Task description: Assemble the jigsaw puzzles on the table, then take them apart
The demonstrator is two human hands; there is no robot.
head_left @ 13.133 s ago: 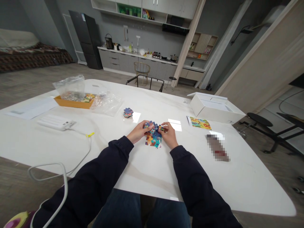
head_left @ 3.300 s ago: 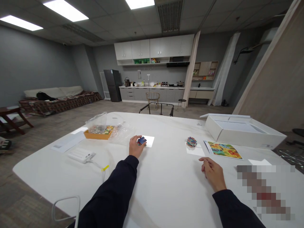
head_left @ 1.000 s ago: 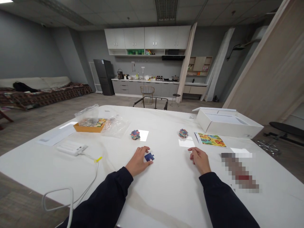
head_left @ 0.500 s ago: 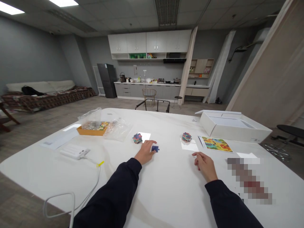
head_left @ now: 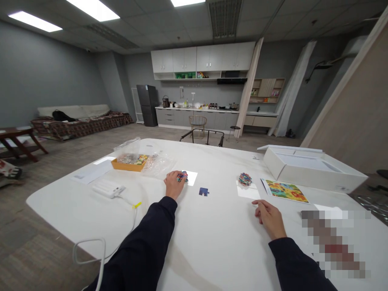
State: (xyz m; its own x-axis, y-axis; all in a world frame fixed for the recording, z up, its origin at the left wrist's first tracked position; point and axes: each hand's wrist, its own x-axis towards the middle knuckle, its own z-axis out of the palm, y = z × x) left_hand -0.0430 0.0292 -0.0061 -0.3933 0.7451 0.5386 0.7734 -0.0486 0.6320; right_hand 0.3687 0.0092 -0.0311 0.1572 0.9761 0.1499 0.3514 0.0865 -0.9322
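Observation:
A blue jigsaw puzzle piece (head_left: 204, 192) lies alone, flat on the white table. To its left, my left hand (head_left: 175, 184) bends its fingers over a stack of puzzle pieces (head_left: 182, 176) and pinches at the top one; the fingertips are partly hidden. My right hand (head_left: 269, 218) hovers low over the table or rests on it, forefinger stretched out, other fingers loosely curled, nothing in it. Beyond it stands a second stack of puzzle pieces (head_left: 245, 179). A colourful picture sheet (head_left: 286, 190) lies to the right of that stack.
At the back left sit an orange tray (head_left: 125, 166) with more pieces and clear plastic packaging (head_left: 157, 162). A white power bank (head_left: 106, 190) trails a cable (head_left: 133, 222) past my left arm. A white box (head_left: 315, 169) stands back right; a pixelated patch covers something near my right arm.
My left hand has let go of the blue piece and moved left to the near stack. The blue piece stays on the table. My view has turned left; my right hand keeps its pose.

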